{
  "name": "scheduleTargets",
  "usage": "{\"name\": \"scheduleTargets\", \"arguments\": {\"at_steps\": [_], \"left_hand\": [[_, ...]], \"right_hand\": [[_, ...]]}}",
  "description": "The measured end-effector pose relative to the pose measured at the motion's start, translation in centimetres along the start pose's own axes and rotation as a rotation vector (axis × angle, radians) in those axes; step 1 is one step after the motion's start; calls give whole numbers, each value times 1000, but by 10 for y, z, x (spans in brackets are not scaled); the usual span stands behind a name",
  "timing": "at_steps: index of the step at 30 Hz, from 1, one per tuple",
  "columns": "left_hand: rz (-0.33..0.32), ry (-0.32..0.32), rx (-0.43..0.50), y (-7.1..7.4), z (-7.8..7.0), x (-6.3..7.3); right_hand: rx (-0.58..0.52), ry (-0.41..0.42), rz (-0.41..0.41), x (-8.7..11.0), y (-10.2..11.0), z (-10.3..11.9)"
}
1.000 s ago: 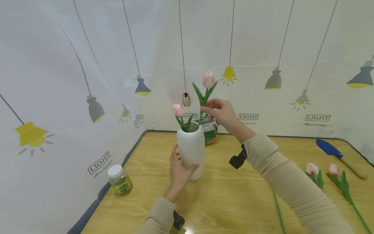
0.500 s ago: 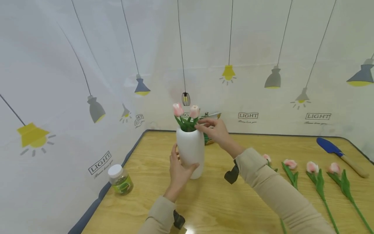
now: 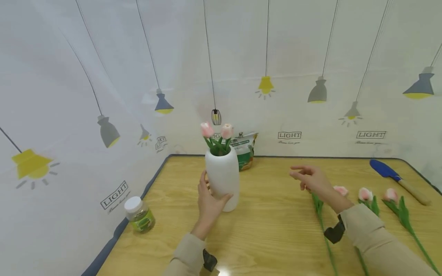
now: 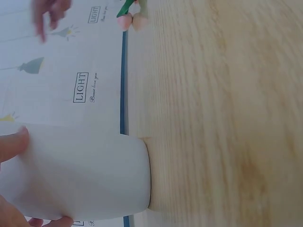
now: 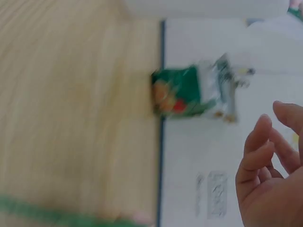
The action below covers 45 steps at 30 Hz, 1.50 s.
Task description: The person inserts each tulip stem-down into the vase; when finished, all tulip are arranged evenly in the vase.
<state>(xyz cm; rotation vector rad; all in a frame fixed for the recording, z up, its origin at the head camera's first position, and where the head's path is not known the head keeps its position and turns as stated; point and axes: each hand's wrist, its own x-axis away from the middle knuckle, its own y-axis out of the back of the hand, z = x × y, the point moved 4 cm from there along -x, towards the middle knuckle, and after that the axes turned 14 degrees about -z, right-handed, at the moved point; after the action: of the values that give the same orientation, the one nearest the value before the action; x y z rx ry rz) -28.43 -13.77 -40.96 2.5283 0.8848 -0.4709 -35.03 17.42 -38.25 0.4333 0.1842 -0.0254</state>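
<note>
Left hand (image 3: 210, 201) grips the smooth white oval vase (image 3: 222, 178) holding two pink tulips (image 3: 217, 131); right hand (image 3: 312, 179) hovers empty, fingers relaxed.

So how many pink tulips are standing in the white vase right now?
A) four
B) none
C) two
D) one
C: two pink tulips poke out of the top of the white vase, which the left hand holds, while the other tulips lie on the table.
</note>
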Motion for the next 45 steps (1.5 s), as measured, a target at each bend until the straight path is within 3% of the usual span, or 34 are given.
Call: {"name": "scheduleTargets", "arguments": {"at_steps": [6,11,16,25,29,37,45], "left_hand": [[5,4,-11,3,0,1],[4,-15,-11,2,2,1],[2,-23,-5,1,2,1],[8,-29,8,2,2,2],[7,-29,3,2,1,1],[-7,-30,-1,2,1,1],[-1,-22,-22,-1,4,0]], "right_hand": [[252,-18,-19,18,36,-64],[445,-30,-16,30,48,-90],[491,12,10,35,40,-98],[577,78,14,52,14,-74],[527,38,20,54,10,-73],[247,-61,107,52,5,-84],[100,-47,138,44,9,-75]]}}
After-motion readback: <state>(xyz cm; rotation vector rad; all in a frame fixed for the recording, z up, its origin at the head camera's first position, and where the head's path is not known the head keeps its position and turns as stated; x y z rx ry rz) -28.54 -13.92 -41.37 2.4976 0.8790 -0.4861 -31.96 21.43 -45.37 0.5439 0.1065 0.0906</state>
